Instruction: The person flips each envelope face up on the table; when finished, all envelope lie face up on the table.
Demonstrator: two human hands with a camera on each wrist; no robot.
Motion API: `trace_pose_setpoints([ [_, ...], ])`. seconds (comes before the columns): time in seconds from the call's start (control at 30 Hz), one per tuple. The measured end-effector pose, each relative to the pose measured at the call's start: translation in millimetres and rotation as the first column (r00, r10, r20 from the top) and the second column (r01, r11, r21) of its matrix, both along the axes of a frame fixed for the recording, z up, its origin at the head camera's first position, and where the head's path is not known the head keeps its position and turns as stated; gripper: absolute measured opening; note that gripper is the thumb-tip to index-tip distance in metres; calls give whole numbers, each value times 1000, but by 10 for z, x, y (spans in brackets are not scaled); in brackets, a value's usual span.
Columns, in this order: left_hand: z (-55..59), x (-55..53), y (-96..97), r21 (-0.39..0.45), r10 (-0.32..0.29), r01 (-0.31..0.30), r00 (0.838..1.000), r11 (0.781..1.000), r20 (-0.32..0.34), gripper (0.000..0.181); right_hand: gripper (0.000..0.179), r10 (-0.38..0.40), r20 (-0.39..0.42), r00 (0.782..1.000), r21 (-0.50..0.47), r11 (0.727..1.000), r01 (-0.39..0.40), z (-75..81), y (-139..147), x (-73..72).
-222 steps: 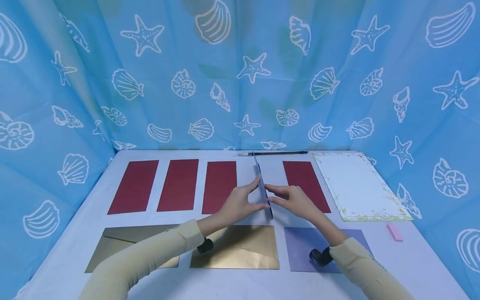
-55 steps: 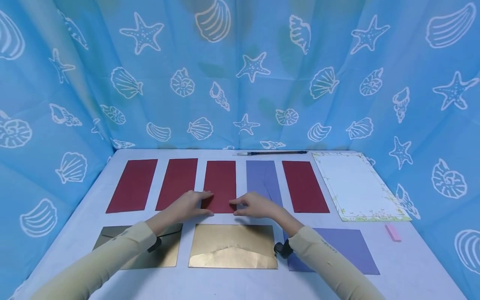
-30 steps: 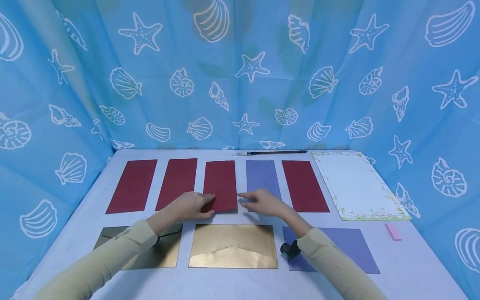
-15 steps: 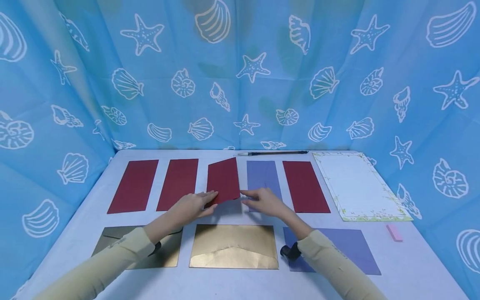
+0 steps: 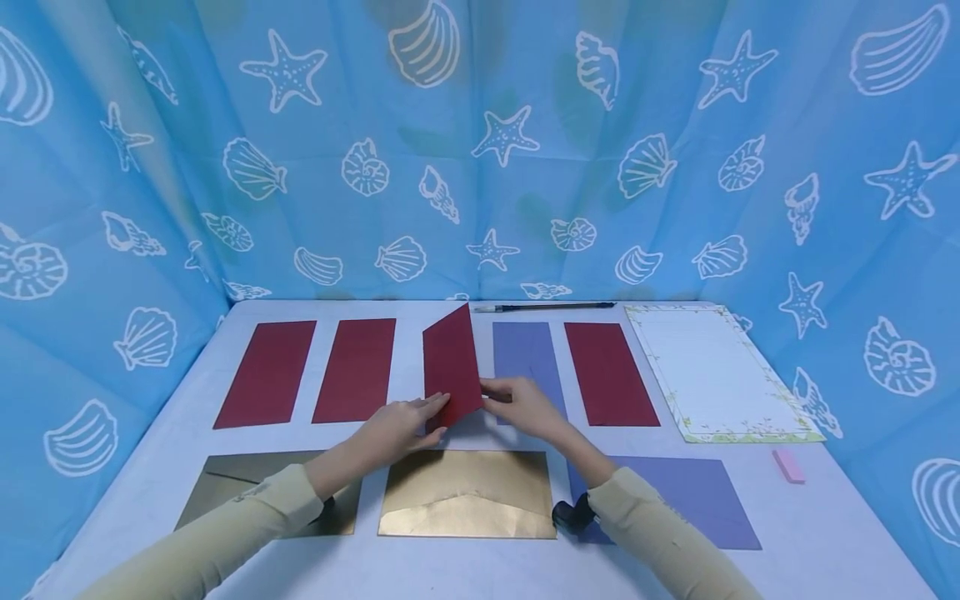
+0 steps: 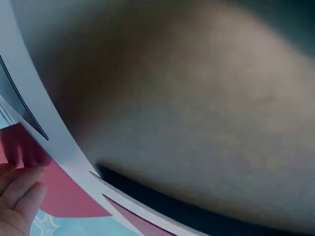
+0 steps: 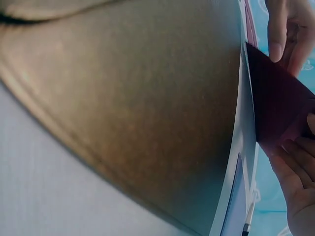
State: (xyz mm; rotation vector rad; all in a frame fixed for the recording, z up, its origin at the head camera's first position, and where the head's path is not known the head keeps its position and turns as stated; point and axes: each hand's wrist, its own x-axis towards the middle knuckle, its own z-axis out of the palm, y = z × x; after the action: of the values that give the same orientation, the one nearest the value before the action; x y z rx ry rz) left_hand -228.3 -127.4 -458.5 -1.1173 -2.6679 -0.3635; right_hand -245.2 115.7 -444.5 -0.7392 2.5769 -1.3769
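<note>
A red envelope (image 5: 452,367) stands tilted up off the table in the middle of the head view, its left edge lower than its right. My left hand (image 5: 401,429) holds it by the lower left part, fingers across its face. At its lower right edge my right hand (image 5: 523,406) pinches it. The right wrist view shows the shaded back of this envelope (image 7: 273,93), with the left hand (image 7: 290,37) above and the right hand (image 7: 298,179) below. In the left wrist view, fingers of the left hand (image 6: 19,199) lie against the red envelope (image 6: 69,194).
Red envelopes (image 5: 266,375) (image 5: 355,371) lie left, another red envelope (image 5: 611,375) right, beside a purple envelope (image 5: 522,346). Gold envelopes (image 5: 467,492) (image 5: 225,492) and a second purple envelope (image 5: 693,500) lie nearer. Behind are a brush (image 5: 555,306), bordered paper (image 5: 720,371) and pink eraser (image 5: 789,467).
The purple envelope, earlier upright between both hands, lies flat in the back row. Both hands have moved to the middle red envelope, whose right side has swung up off the table.
</note>
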Motion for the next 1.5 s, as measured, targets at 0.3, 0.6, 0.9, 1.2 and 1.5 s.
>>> trace_pose_setpoints([
  [0.3,127,-37,100,182,19,-54,982,982,187,65,44,9,-83,997,6,1000,-9,37,-67,36],
  [0.6,230,-54,153,371,25,-177,925,912,380,67,46,31,-214,976,4,1000,-31,104,-180,15],
  [0.9,239,-23,84,421,-5,-206,894,883,448,65,48,42,-249,968,14,999,-39,128,-276,-3],
  [1.2,352,-4,-51,487,41,-185,956,853,290,80,50,58,-197,979,47,998,-50,134,-361,-32],
  [1.5,356,8,-198,445,105,-190,972,875,209,76,46,59,-125,990,108,993,-45,83,-352,-29],
])
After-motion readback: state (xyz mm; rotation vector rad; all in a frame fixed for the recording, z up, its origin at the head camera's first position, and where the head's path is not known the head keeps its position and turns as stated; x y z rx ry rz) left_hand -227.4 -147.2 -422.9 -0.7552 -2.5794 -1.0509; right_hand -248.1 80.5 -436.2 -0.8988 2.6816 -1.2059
